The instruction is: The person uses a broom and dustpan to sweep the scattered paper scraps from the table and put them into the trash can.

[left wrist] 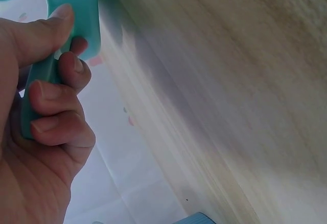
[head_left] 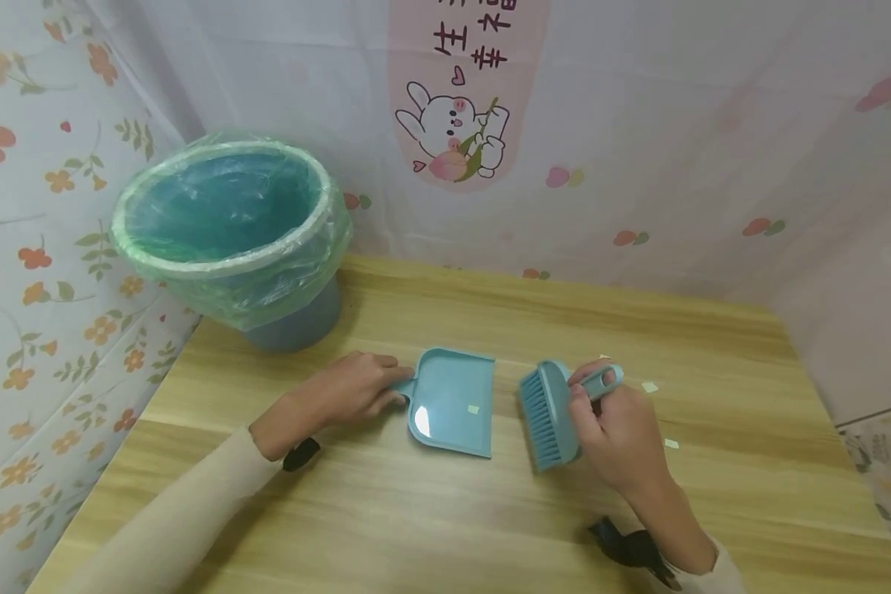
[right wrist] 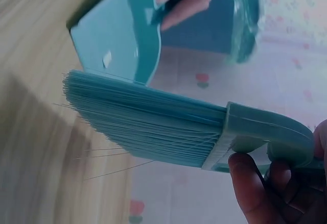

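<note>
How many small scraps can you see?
4: one scrap in the dustpan, one beyond the right hand, two right of it on the table; more may be hidden.

Head cam: from above, facing fwd & down over tabletop, widest field. L-wrist cam: close-up past L hand, tabletop tilted in frame. R-wrist cam: close on brush, facing dustpan beyond, likewise tilted. Head & R-wrist views share brush, dustpan & bin.

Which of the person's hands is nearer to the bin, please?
Left. The left hand holds the dustpan just in front of the bin, slightly to its right; the right hand holds the brush farther right.
</note>
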The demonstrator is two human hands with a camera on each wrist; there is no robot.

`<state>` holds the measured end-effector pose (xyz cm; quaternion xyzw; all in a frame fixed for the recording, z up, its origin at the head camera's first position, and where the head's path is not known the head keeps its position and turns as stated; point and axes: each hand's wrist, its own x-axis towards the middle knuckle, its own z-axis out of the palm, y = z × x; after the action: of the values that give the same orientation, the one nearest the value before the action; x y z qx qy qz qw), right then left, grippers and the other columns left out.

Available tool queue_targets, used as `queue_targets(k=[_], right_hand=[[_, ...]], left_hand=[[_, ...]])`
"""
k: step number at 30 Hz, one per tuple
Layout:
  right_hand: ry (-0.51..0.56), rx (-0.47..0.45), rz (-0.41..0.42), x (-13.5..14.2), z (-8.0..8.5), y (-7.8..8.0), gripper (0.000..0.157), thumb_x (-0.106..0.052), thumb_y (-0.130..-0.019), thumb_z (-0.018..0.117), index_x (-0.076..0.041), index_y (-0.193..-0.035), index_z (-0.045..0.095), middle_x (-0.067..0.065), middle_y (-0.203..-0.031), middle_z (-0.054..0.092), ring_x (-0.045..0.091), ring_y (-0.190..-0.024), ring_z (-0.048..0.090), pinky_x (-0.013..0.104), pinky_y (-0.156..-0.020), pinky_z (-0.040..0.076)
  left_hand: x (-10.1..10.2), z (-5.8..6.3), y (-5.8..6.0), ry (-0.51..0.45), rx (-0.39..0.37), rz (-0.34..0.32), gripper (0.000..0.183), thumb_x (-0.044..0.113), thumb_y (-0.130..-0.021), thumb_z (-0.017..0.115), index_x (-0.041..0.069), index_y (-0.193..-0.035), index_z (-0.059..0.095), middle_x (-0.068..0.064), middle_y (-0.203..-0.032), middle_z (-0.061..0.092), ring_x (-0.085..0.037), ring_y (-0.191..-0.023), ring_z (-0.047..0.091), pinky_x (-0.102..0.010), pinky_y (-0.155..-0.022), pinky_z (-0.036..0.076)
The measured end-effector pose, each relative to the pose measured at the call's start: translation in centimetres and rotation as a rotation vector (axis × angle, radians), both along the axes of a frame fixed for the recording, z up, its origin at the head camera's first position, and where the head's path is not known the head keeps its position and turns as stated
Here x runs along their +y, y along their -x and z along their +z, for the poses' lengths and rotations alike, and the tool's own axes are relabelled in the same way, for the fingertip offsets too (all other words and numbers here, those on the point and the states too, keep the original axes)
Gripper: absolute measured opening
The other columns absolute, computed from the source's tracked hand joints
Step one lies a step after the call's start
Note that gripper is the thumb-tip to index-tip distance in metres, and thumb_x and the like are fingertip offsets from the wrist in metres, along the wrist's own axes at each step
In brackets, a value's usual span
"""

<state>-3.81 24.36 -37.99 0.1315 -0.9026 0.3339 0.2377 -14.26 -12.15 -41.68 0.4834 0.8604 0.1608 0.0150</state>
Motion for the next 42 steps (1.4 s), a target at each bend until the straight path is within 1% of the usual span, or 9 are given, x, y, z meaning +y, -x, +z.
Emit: queue_targets(k=[5,8,11,18,24,32,35,39,42], right_hand=[[0.002,0.044,-0.074,2.1,0.3,0.0,0.012,-0.002,-0.099,0.058,-0.001,-0.099,0.069,0.002,-0.070,0.065,0.003,-0.050,0.040,0.022,-0.042,0.034],[0.006,0.055,-0.117,3.4,0.5,0.1,0.012,-0.004,-0.100,0.058,0.000,-0.100,0.069,0.001,-0.065,0.061,0.003,-0.050,0.041,0.022,-0.043,0.035],[0.017,0.048,-0.157,4.5,0.6,-0.1,0.014,-0.005,-0.100,0.058,0.000,-0.101,0.071,0.000,-0.064,0.060,0.002,-0.049,0.042,0.021,-0.043,0.036],[0.047,0.041,-0.233,6.3,0.9,-0.3,0.017,-0.006,-0.099,0.057,0.003,-0.099,0.071,0.002,-0.062,0.058,0.001,-0.047,0.043,0.018,-0.043,0.038],[0.042,0.057,-0.258,7.3,1.1,-0.1,0.021,-0.006,-0.099,0.054,0.005,-0.098,0.072,0.007,-0.064,0.060,0.001,-0.047,0.042,0.018,-0.043,0.037],[0.002,0.028,-0.313,9.0,0.9,0.1,0.024,-0.010,-0.101,0.053,0.005,-0.100,0.073,0.012,-0.066,0.065,-0.002,-0.047,0.044,0.017,-0.042,0.037],[-0.039,0.038,-0.308,9.7,0.9,0.4,0.026,-0.011,-0.101,0.053,0.005,-0.099,0.073,0.015,-0.067,0.067,-0.007,-0.050,0.044,0.018,-0.042,0.036],[-0.095,0.035,-0.289,10.4,0.8,0.5,0.028,-0.011,-0.100,0.051,0.007,-0.099,0.072,0.020,-0.072,0.070,-0.008,-0.054,0.045,0.020,-0.042,0.035],[-0.136,0.014,-0.277,11.1,0.7,0.7,0.030,-0.010,-0.102,0.049,0.009,-0.099,0.071,0.019,-0.067,0.067,-0.001,-0.048,0.041,0.024,-0.039,0.029]], left_hand=[[0.0,-0.3,0.3,-0.016,-0.002,-0.006,0.024,0.015,-0.104,0.078,0.001,-0.122,0.074,-0.004,-0.092,0.067,-0.016,-0.076,0.061,-0.038,-0.075,0.059],[0.0,-0.5,0.5,-0.021,0.011,-0.011,0.024,0.017,-0.104,0.078,0.001,-0.122,0.075,-0.005,-0.093,0.068,-0.018,-0.078,0.064,-0.039,-0.077,0.060],[-0.1,-0.7,0.5,-0.026,0.005,-0.013,0.029,0.018,-0.103,0.079,0.000,-0.126,0.076,-0.007,-0.097,0.072,-0.022,-0.083,0.070,-0.042,-0.081,0.062],[-0.4,-0.9,0.3,-0.028,-0.033,0.003,0.035,0.017,-0.104,0.078,-0.003,-0.132,0.075,-0.012,-0.106,0.076,-0.027,-0.093,0.075,-0.045,-0.087,0.063],[-0.5,-1.2,0.4,-0.012,-0.061,0.015,0.035,0.018,-0.106,0.076,-0.003,-0.134,0.075,-0.013,-0.110,0.077,-0.028,-0.099,0.076,-0.045,-0.090,0.063],[-0.6,-1.5,0.5,-0.016,-0.070,0.014,0.036,0.018,-0.107,0.075,-0.003,-0.136,0.074,-0.014,-0.112,0.077,-0.029,-0.103,0.077,-0.046,-0.093,0.062],[-0.6,-1.5,0.6,-0.020,-0.069,0.015,0.036,0.018,-0.107,0.074,-0.003,-0.135,0.074,-0.014,-0.112,0.077,-0.029,-0.103,0.076,-0.046,-0.093,0.062],[-0.7,-1.7,0.6,-0.022,-0.073,0.010,0.035,0.018,-0.107,0.074,-0.003,-0.135,0.074,-0.012,-0.111,0.076,-0.027,-0.101,0.076,-0.045,-0.092,0.062],[-0.7,-1.7,0.7,-0.029,-0.072,0.010,0.034,0.018,-0.107,0.074,-0.002,-0.135,0.074,-0.012,-0.109,0.076,-0.026,-0.099,0.075,-0.045,-0.091,0.062]])
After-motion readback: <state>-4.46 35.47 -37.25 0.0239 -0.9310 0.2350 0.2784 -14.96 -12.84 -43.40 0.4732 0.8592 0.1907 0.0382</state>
